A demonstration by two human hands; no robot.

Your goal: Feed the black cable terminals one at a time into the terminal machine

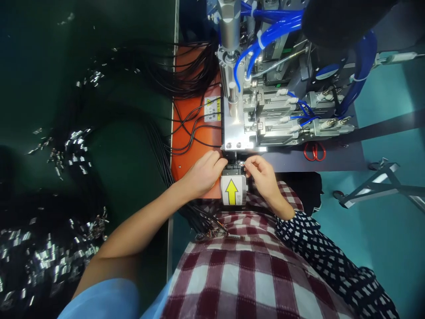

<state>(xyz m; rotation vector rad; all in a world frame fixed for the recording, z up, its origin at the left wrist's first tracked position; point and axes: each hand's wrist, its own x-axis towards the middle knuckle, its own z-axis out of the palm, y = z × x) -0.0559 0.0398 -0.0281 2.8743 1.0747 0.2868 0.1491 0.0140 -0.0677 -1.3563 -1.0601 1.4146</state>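
A wheeled metal stand (372,186) rests on teal floor (358,248); leftward stretches a dark green counter (133,20).

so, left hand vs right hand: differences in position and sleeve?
Position: the left hand is on the orange plate side of the black fixture; the right hand is on the opposite side.
Sleeve: the left hand's arm has a plain light-blue sleeve ending high up; the right hand's has a black-and-white patterned sleeve reaching near the wrist.
Shared: both bare, fingertips at the fixture.
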